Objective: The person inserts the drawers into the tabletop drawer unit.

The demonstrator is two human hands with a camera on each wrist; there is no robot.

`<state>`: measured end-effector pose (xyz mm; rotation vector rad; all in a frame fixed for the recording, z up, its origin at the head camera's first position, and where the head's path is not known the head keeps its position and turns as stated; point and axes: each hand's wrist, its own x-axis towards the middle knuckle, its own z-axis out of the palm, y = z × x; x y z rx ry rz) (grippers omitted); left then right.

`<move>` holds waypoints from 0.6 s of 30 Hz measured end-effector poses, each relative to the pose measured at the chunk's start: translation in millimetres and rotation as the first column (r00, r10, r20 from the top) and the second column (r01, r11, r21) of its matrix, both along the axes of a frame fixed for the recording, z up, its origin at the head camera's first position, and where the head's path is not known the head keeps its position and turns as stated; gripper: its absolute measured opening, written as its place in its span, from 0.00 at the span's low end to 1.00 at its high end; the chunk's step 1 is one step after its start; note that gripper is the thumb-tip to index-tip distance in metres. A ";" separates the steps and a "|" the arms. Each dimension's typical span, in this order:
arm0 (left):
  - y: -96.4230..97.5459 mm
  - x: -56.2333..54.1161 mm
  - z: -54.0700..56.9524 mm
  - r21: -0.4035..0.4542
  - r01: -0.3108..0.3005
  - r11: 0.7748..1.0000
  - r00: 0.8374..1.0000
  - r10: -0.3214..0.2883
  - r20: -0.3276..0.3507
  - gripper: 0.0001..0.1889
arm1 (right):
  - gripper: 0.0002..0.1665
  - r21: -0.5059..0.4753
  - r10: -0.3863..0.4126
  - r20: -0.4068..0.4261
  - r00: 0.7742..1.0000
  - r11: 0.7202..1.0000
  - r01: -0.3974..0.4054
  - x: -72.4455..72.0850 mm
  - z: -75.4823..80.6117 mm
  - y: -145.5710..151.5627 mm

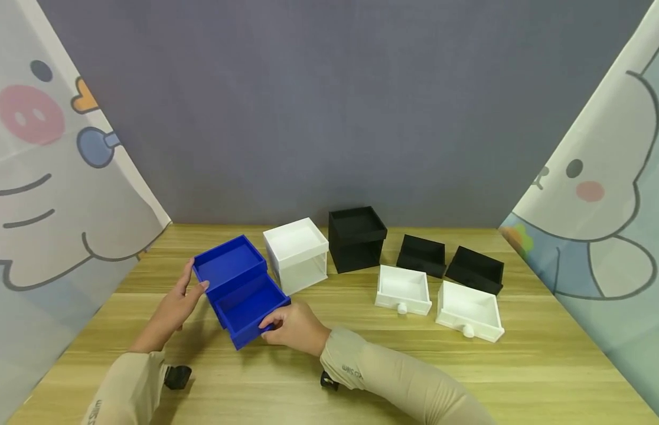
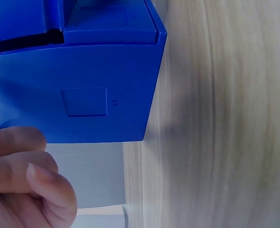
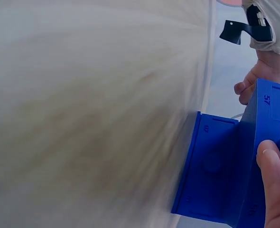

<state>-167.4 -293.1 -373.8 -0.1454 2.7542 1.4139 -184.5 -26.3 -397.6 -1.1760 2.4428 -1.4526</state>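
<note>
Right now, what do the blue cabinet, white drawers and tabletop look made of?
Blue cabinet: probably hard plastic, satin; crisp edges, digits on panels.
White drawers: likely plastic, matte; uniform colour, thin straight walls.
Tabletop: wood or wood-look laminate, low sheen; streaked grain.

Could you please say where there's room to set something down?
Bare table lies in front of the white drawers, right of the right sleeve, and between the white box and the left white drawer. It is crowded around the blue box between the hands, and where black drawers sit behind the white ones.
</note>
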 end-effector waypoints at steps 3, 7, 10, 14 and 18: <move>0.8 -0.2 0.3 -0.001 -0.003 1.000 1.000 0.003 -0.002 0.41 | 0.04 -0.003 -0.012 -0.013 1.000 1.000 0.012 -2.2 0.4 -0.8; 0.7 0.5 -0.1 -0.009 -0.008 1.000 1.000 0.009 0.001 0.41 | 0.05 0.009 -0.026 -0.021 0.999 1.000 0.026 -4.2 0.1 -4.6; 0.4 0.6 -0.6 -0.010 -0.010 1.000 1.000 0.010 0.005 0.41 | 0.05 0.021 -0.008 -0.027 1.000 1.000 0.009 -4.5 0.2 -7.5; 1.3 -0.2 0.5 -0.007 -0.011 1.000 1.000 0.011 0.002 0.41 | 0.05 0.015 0.022 -0.051 0.998 1.000 -0.021 -5.4 1.3 -9.8; 2.1 1.0 1.4 -0.012 -0.014 1.000 1.000 0.014 0.011 0.41 | 0.05 -0.008 -0.003 -0.010 1.000 1.000 0.003 -8.9 1.2 -10.3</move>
